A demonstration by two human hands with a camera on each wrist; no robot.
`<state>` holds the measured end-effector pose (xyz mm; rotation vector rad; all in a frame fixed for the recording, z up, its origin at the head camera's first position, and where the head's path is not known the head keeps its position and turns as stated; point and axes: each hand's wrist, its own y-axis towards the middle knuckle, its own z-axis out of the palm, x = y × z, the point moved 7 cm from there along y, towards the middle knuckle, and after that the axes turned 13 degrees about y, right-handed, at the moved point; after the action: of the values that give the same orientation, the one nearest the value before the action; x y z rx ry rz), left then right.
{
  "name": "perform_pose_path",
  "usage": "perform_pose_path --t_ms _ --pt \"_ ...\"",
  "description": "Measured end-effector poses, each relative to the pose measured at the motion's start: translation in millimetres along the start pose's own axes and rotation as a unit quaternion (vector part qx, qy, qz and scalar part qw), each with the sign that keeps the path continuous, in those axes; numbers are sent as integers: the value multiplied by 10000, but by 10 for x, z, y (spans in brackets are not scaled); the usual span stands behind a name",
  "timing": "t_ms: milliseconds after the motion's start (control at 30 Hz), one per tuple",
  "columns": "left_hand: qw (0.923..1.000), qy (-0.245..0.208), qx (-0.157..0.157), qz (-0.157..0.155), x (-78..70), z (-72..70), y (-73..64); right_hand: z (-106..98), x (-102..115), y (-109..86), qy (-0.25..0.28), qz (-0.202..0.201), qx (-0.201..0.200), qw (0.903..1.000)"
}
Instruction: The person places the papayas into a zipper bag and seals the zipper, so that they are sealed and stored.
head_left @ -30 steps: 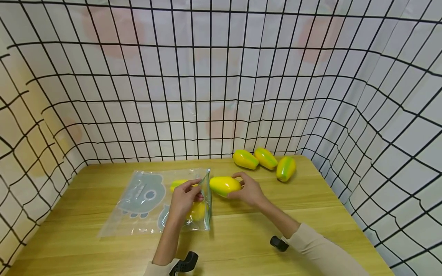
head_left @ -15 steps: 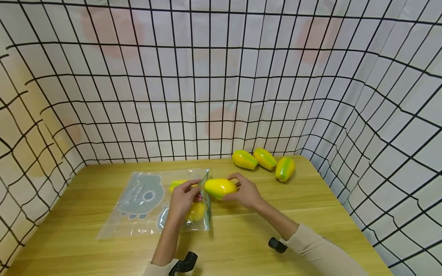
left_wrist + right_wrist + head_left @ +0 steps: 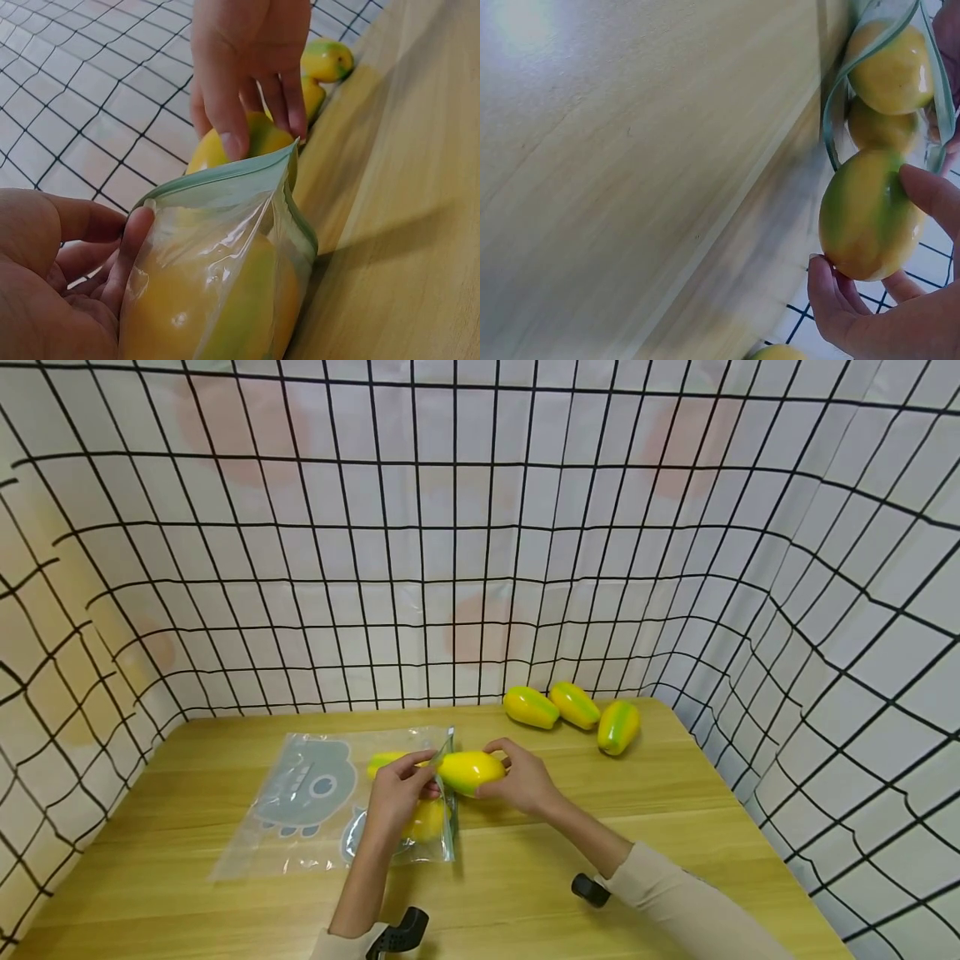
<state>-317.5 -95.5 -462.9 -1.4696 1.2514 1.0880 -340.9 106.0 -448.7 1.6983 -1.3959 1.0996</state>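
A clear zip bag (image 3: 300, 843) with a grey-blue cartoon print lies on the table, its mouth facing right and standing partly open. My left hand (image 3: 396, 793) pinches the upper layer of the bag near the mouth; in the left wrist view the fingers sit at the green zip edge (image 3: 217, 176). With thumb and fingertips, my right hand (image 3: 525, 779) holds a yellow-green papaya (image 3: 870, 217), whose front end is at the bag's mouth. Inside the bag are a near papaya (image 3: 426, 821) and a far papaya (image 3: 383, 763), partly hidden by the left hand.
Three more papayas lie at the back right: a left one (image 3: 531, 707), a middle one (image 3: 575, 705) and a right one (image 3: 619, 727). A black wire grid (image 3: 420, 581) over white cloth borders the wooden table (image 3: 540, 893) at the back and sides.
My right hand has moved left with the papaya, from just right of the bag to its mouth. The left hand and the bag have stayed in place.
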Motion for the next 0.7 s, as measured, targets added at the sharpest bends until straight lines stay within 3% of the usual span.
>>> perform_pose_path --t_ms 700 --pt "9999 101 -32 47 -20 1 -18 228 40 84 244 212 296 9990"
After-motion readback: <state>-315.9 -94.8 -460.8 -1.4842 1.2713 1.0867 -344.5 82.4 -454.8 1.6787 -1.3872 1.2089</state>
